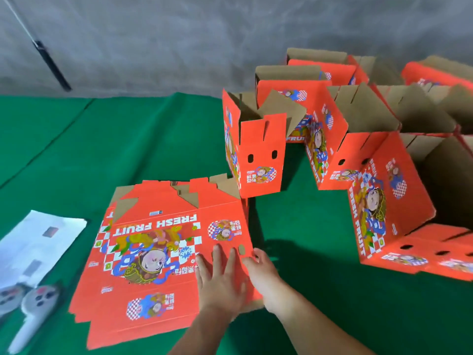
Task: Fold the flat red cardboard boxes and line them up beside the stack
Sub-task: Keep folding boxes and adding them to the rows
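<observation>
- Down at the near centre, a stack of flat red boxes (158, 254) is lying on the green cloth (128, 149), printed side up, with brown cardboard tabs poking out along its far edge.
- Both hands are working at the stack's right edge: the left hand (220, 278) is pressing flat on the top sheet with fingers spread, while the right hand (261, 265) is curling its fingers around the same edge, gripping the sheet just beside a small oval hole.
- Folded boxes are standing open-topped to the right and far right, brown inside and red outside; the closest upright one (258, 155) is sitting just beyond the stack's far right corner, and a larger one (399, 201) is standing at the right.
- "FRESH FRUIT" is reading upside down on the top flat sheet, above a cartoon figure on a red and white checker pattern; the same words are running sideways on the right-hand box. Smaller characters beside the figure are too small to read.
- White papers (38, 247) and a pale, blurred tool (33, 311) are lying at the near left.
- A grey wall (179, 34) is rising behind the table, with a dark rod (51, 62) leaning across it at the far left.
</observation>
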`<state>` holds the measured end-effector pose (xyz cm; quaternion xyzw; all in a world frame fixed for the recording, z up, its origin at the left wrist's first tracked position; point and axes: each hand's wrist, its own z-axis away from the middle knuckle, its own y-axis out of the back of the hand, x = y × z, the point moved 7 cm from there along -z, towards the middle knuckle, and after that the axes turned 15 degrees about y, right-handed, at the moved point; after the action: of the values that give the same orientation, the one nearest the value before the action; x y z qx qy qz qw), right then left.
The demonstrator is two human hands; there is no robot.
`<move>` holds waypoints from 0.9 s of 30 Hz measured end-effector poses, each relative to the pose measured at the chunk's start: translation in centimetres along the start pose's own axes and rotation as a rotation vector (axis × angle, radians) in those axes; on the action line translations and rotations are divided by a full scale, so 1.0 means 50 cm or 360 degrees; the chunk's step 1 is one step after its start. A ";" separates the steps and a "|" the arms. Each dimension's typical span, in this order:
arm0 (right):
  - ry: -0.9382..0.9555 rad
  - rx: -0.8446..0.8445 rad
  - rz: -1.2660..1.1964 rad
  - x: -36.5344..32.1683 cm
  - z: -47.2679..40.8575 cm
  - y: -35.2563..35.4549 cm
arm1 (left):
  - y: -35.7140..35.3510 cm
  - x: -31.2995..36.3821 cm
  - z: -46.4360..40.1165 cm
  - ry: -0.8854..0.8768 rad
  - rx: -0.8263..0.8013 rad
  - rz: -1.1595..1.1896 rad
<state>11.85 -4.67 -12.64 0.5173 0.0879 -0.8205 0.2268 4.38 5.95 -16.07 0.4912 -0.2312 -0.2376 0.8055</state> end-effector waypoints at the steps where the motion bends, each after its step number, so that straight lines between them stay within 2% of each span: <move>1: -0.0023 0.0066 0.0007 0.008 0.008 0.014 | -0.013 0.013 0.025 -0.0052 -0.0034 0.0001; 7: -0.0087 0.0473 -0.0252 0.087 0.056 0.145 | -0.061 0.095 0.110 -0.0662 -0.0121 -0.0133; 9: -0.0116 0.0528 -0.0349 0.118 0.075 0.186 | -0.064 0.116 0.123 -0.0871 -0.0240 0.0050; 11: -0.0173 0.0572 -0.0460 0.148 0.086 0.217 | -0.041 0.119 0.134 -0.0940 -0.0344 0.0451; 12: -0.0195 0.0615 -0.0475 0.157 0.091 0.234 | -0.019 0.110 0.134 -0.0908 -0.0310 0.0664; 14: -0.0189 0.0727 -0.0486 0.159 0.105 0.268 | 0.034 0.064 0.121 -0.0739 0.0056 0.0914; 16: -0.0133 0.0781 -0.0498 0.153 0.114 0.299 | 0.081 -0.014 0.090 -0.0345 0.0494 0.0944; 17: -0.0107 0.0785 -0.0495 0.148 0.119 0.313 | 0.096 -0.066 0.071 -0.0062 0.0601 0.0986; 19: -0.0083 0.0798 -0.0504 0.134 0.126 0.344 | 0.102 -0.155 0.038 0.0413 0.0518 0.1139; 20: -0.0069 0.0812 -0.0512 0.126 0.129 0.360 | 0.100 -0.179 0.025 0.0498 0.0386 0.1238; 22: -0.0026 0.0854 -0.0531 0.113 0.135 0.391 | 0.107 -0.186 0.011 0.0390 0.0173 0.1515; 27: 0.0182 0.0903 -0.0613 0.033 0.157 0.452 | 0.183 -0.125 0.043 -0.0195 -0.0057 0.2023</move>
<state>15.37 -28.05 -8.54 0.5787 -0.0351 -0.8098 -0.0904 -0.38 11.99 -7.83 0.2301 -0.5190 0.2552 0.7827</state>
